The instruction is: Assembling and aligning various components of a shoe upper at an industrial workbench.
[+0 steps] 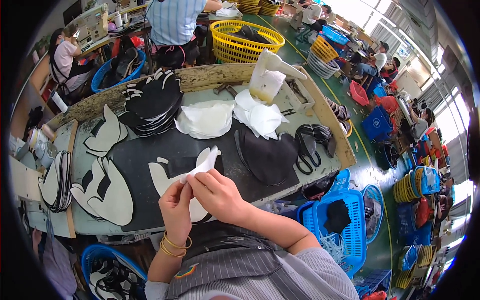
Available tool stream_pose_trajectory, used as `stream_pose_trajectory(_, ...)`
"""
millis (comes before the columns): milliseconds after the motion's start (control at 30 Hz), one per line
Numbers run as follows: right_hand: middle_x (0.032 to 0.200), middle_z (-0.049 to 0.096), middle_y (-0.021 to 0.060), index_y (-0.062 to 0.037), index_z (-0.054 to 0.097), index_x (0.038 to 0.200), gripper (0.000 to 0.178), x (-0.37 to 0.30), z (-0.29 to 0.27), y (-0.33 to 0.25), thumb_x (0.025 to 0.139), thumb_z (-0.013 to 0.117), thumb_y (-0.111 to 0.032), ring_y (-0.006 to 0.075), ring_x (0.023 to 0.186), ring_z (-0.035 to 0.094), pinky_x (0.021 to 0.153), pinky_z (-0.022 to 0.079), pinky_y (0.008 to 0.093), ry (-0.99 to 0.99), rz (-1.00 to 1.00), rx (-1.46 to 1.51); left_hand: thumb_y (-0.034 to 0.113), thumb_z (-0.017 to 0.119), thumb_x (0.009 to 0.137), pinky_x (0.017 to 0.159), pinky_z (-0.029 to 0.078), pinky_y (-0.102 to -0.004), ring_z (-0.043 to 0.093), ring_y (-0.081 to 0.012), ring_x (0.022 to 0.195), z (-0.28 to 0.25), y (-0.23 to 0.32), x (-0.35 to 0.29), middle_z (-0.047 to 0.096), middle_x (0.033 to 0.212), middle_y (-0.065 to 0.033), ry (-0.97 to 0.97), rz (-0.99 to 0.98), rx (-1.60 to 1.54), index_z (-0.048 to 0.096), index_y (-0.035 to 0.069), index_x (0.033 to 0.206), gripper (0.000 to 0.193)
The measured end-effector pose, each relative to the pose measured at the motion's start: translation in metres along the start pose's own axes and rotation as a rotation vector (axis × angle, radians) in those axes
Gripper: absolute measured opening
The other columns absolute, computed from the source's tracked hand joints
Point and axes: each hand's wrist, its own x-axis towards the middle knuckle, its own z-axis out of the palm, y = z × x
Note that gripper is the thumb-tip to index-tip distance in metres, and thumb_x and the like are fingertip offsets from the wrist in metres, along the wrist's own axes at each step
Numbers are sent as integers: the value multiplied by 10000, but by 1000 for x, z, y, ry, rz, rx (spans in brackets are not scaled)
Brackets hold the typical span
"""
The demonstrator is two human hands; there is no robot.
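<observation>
A grey striped apron (225, 272) comes first — then, just inside the tabletop's (197, 96) near edge, the left hand (176, 206) and right hand (220, 196) pinch a folded white piece (207, 161) between closed fingertips — black stack (152, 107) toward the far edge.

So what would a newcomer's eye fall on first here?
The left hand and right hand likely draw the eye first, pinching a white piece near the picture's centre. Next come the yellow basket beyond the far edge of the table and the blue basket at lower right.
</observation>
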Motion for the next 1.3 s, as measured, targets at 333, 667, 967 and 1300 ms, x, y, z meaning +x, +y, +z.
stream_pose_trajectory(333, 882, 556, 84, 58, 608, 1001, 401, -9, -13, -4, 620, 675, -46, 198, 700, 545, 574, 483, 284, -32, -139, 3, 43, 549, 921, 684, 493, -201, 616, -84, 760, -3, 8, -21, 664, 866, -66, -30, -65, -47, 624, -63, 1039, 176)
stream_pose_trajectory(667, 762, 609, 80, -17, 640, 870, 192, -16, -6, 0, 688, 696, 9, 209, 663, 588, 564, 492, 289, 146, 175, 57, 47, 571, 907, 658, 507, -209, 619, -86, 700, -2, 2, -14, 662, 805, -56, -69, -139, 49, 644, -60, 1010, 165)
stream_pose_trajectory(967, 804, 574, -4, -5, 579, 865, 57, -23, -20, -2, 893, 560, -51, 61, 666, 514, 624, 435, 212, 153, 929, 1262, 47, 589, 892, 614, 518, -233, 580, -97, 693, 9, 12, -24, 578, 906, -54, -130, 35, -138, 507, 43, 874, 84)
stream_pose_trajectory(1300, 648, 523, 121, -38, 503, 893, 139, -78, -15, -9, 871, 630, -90, 188, 509, 498, 481, 413, 313, 141, 696, 175, 51, 600, 880, 377, 317, -190, 404, -27, 422, -12, 17, -44, 481, 568, 17, -171, -239, 84, 434, 78, 713, 236)
